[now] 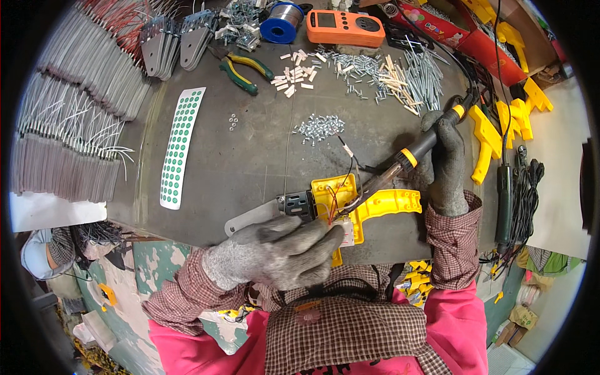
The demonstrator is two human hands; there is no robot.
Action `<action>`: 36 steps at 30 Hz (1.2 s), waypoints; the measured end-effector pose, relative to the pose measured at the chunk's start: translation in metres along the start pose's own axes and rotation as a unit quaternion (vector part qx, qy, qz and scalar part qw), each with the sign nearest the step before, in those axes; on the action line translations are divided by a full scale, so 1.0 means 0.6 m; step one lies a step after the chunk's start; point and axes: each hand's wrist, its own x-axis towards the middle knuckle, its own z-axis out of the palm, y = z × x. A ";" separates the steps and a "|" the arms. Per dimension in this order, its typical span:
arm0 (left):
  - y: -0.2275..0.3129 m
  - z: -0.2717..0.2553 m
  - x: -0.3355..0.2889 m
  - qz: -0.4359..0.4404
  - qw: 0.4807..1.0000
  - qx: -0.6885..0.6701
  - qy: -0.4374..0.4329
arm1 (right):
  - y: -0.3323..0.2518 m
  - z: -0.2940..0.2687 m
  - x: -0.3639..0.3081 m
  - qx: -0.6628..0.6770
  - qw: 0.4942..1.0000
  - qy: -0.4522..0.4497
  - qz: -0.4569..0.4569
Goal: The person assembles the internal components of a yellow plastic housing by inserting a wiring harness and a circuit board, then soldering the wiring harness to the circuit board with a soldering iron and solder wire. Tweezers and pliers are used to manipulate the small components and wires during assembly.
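Nearest the lens is a checked apron over pink sleeves, and just above it the gloved left hand (275,250) lies flat with its fingers together, pressing down on the open yellow tool housing (369,206) at the near edge of the dark tabletop (250,156). A small motor (299,205) and a flat metal blade (250,217) stick out of the housing to the left; thin red wires (332,199) loop inside it. The gloved right hand (445,165) has its fingers clamped round the handle of a soldering iron (409,155), whose tip reaches down into the housing by the wires. To do this joint well, it seems wise to keep the left hand bearing steadily so the shell cannot slide, and to bring the tip only to the wire end, clear of the yellow plastic and the glove. Loose screws (320,127) lie just behind the work, with green-handled pliers (244,70), a solder spool (282,22) and an orange meter (345,26) farther back. The iron's cord trails right among more yellow shells (494,122) and could snag.
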 end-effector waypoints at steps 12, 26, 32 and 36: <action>-0.046 0.010 0.018 -0.241 0.957 -0.157 -0.034 | 0.000 -0.008 -0.007 0.001 1.000 -0.023 -0.001; -0.040 0.003 0.039 -0.262 0.944 -0.199 -0.021 | -0.003 -0.006 -0.009 0.016 0.999 -0.027 0.007; -0.041 0.002 0.041 -0.234 0.956 -0.173 -0.027 | -0.003 -0.004 -0.008 0.016 0.999 -0.035 -0.002; -0.043 0.006 0.041 -0.224 0.960 -0.163 -0.037 | 0.001 -0.009 -0.005 0.012 1.000 -0.024 0.007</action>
